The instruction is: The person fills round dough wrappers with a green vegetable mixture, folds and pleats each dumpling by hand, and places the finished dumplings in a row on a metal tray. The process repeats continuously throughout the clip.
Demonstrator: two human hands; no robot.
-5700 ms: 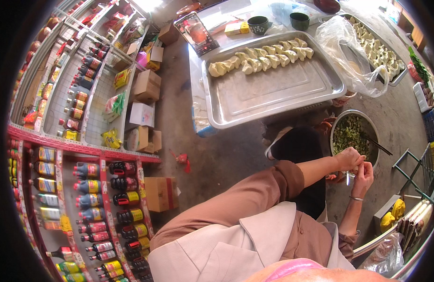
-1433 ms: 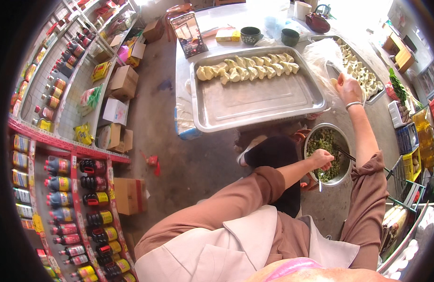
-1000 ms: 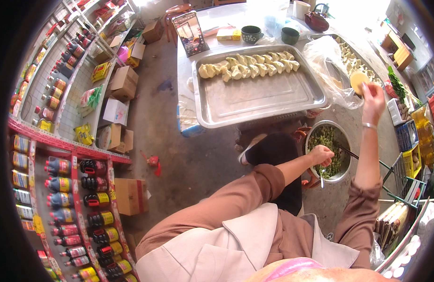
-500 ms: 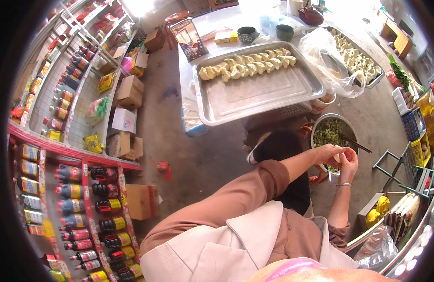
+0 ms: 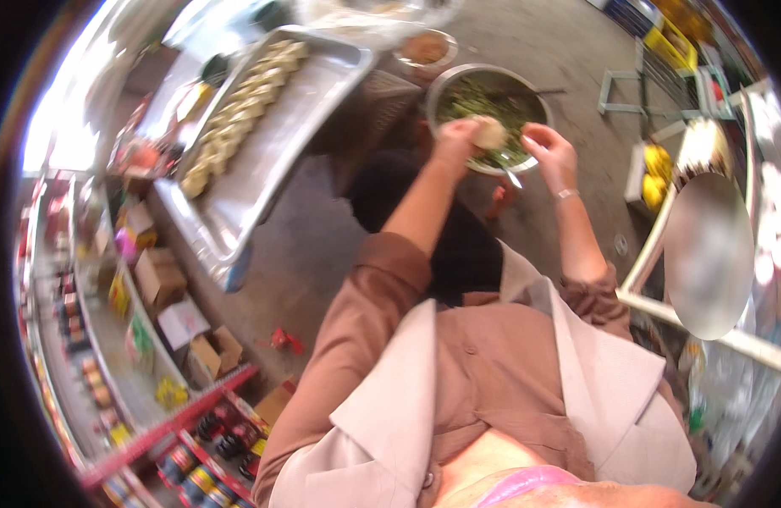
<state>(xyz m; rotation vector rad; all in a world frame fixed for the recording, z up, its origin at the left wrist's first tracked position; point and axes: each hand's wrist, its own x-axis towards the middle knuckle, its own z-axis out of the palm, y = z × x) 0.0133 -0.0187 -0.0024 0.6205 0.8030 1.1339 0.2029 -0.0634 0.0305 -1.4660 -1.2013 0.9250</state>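
My left hand (image 5: 460, 144) grips a wrapper (image 5: 492, 133) above the bowl (image 5: 471, 70) of green filling (image 5: 502, 103); my right hand (image 5: 551, 157) hovers by its right side, fingers together or apart I cannot tell; dumplings (image 5: 238, 127) line the tray (image 5: 297, 127)

The tray (image 5: 280, 140) is smooth, glossy metal; the bowl (image 5: 433, 102) is shiny metal. The wrapper (image 5: 493, 134) looks smooth and matt, the dumplings (image 5: 243, 117) ridged. Vest (image 5: 378, 415) and shirt (image 5: 492, 364) are matt cloth, boxes (image 5: 160, 278) matt cardboard, the bracelet (image 5: 567, 194) shiny metal.
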